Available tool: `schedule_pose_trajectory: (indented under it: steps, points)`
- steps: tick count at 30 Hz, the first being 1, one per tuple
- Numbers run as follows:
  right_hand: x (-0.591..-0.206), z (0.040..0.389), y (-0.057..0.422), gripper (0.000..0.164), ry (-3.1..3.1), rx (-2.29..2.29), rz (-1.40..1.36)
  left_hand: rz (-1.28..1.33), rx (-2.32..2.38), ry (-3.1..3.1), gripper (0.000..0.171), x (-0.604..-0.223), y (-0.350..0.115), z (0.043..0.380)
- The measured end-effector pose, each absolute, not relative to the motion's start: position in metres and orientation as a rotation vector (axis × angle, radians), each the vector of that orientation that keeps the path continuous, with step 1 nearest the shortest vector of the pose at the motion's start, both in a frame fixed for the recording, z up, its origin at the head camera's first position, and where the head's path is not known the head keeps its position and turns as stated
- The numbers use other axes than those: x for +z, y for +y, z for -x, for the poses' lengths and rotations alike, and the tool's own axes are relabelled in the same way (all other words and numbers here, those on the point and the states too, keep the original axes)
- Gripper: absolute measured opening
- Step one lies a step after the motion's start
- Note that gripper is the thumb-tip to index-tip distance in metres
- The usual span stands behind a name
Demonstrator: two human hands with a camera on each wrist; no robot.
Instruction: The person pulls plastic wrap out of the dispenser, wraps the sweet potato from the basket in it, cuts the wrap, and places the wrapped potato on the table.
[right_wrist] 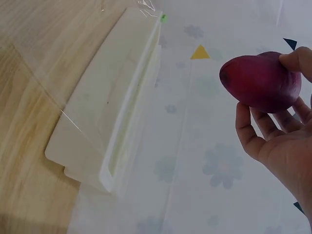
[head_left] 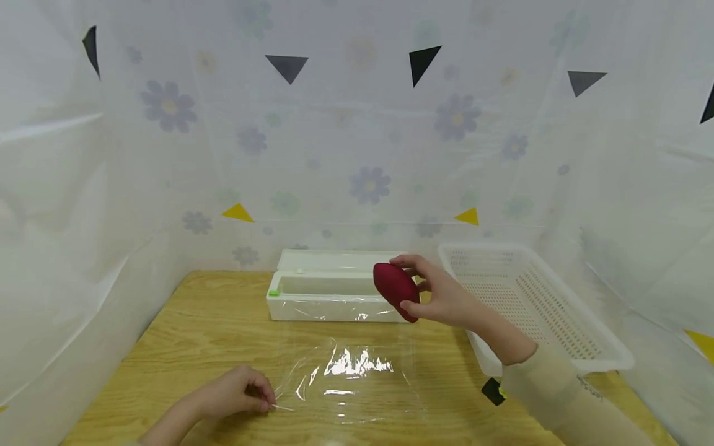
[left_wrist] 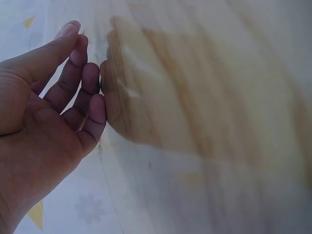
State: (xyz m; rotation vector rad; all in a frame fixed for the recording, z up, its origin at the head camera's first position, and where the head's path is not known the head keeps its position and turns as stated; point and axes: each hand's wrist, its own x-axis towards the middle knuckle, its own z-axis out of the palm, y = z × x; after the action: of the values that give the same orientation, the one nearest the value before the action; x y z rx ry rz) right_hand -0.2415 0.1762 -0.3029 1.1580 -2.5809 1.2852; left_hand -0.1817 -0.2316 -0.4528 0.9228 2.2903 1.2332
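Observation:
My right hand (head_left: 446,300) grips a dark red, smooth, rounded fruit (head_left: 395,290) between thumb and fingers, held up by the right end of a white cling film box (head_left: 334,310). In the right wrist view the fruit (right_wrist: 258,82) tapers to a darker tip. From the box a sheet of clear cling film (head_left: 357,378) stretches toward me over the table. Its near left corner is pinched by the thumb and fingertips of my left hand (head_left: 237,391). The left wrist view shows that hand (left_wrist: 53,102) at the film's edge, fingers bent.
A white perforated basket (head_left: 502,297) stands at the right of the wooden table (head_left: 223,322). The box's lid (head_left: 334,260) is raised at the back, with a green slider (head_left: 274,293) at its left end. A small black item (head_left: 493,391) lies before the basket. Flowered sheeting surrounds the table.

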Motion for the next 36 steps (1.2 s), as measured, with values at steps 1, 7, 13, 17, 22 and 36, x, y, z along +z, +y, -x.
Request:
schedule_pose_trajectory:
  steps: [1, 7, 13, 17, 22, 36]
  points:
    - [-0.305, 0.242, 0.174, 0.062, -2.566, 1.285, -1.165, -0.925, 1.232, 2.292, 0.007, -0.453, -0.232, 0.182]
    - [-0.319, 0.242, 0.16, 0.061, -2.526, 1.267, -1.183, -0.933, 1.221, 2.309, 0.007, -0.454, -0.234, 0.181]
    - [-0.334, 0.241, 0.147, 0.058, -2.58, 1.262, -1.217, -0.932, 1.213, 2.305, 0.008, -0.451, -0.234, 0.181]
    - [-0.343, 0.238, 0.14, 0.059, -2.649, 1.306, -1.218, -0.921, 1.215, 2.297, 0.009, -0.449, -0.233, 0.179]
    - [-0.356, 0.24, 0.132, 0.058, -2.694, 1.367, -1.243, -0.923, 1.204, 2.301, 0.008, -0.449, -0.233, 0.181]
    - [-0.392, 0.246, 0.112, 0.055, -2.795, 1.275, -1.418, -0.896, 1.178, 2.316, 0.007, -0.447, -0.232, 0.18]
